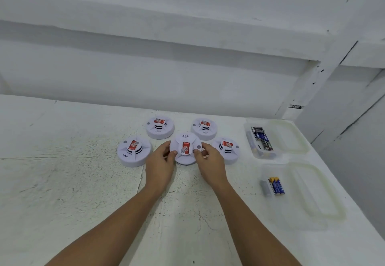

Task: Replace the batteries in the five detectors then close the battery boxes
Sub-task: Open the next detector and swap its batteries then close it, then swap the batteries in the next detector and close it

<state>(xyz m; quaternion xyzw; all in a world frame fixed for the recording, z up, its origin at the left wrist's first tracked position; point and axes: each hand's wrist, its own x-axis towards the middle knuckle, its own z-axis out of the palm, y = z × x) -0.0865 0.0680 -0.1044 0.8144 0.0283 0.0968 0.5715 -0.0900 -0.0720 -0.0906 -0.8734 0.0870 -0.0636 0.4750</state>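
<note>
Detectors [134, 150]: five, white and round, on the table [62, 172].
Middle detector [185, 148]: between both hands, the other four around it.
Left hand [160, 161]: fingers curled, gripping its left edge.
Right hand [210, 161]: gripping its right edge.
Clear containers [291, 136]: two, at the right, with batteries [261, 138] inside.

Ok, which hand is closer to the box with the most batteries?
Right. The right hand grips the middle detector's right side, nearer the box; the left hand grips its left side, farther off.
</note>
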